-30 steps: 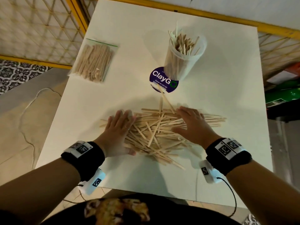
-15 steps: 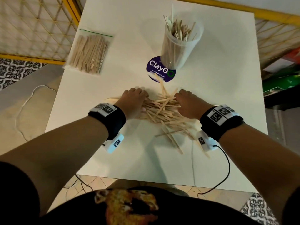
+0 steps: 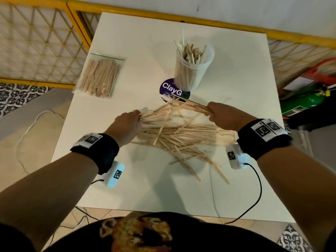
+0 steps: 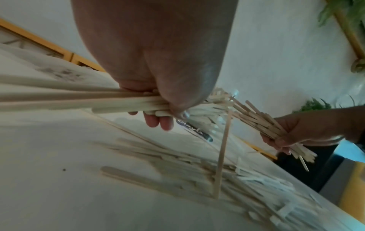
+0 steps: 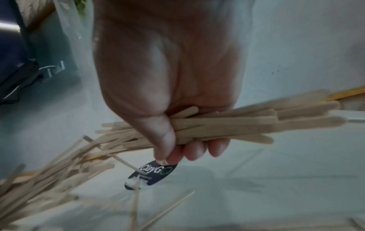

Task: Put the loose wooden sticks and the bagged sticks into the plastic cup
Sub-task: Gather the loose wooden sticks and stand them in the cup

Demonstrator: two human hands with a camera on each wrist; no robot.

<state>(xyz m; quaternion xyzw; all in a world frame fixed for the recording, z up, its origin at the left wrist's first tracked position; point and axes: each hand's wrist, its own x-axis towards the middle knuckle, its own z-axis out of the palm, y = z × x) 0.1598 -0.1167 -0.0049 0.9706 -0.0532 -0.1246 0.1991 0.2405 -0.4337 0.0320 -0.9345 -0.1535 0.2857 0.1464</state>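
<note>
The cup near the far edge already holds many sticks. Both hands, left and right, clench bundles; a pile remains mid-surface, and the bag waits untouched at the far-left corner.

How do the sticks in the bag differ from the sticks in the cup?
The bagged sticks lie flat on the table, sealed in clear plastic; the sticks in the cup stand roughly upright, tips poking above the rim. The bag sits far left, the cup near the middle. Both hold pale wooden sticks.
</note>
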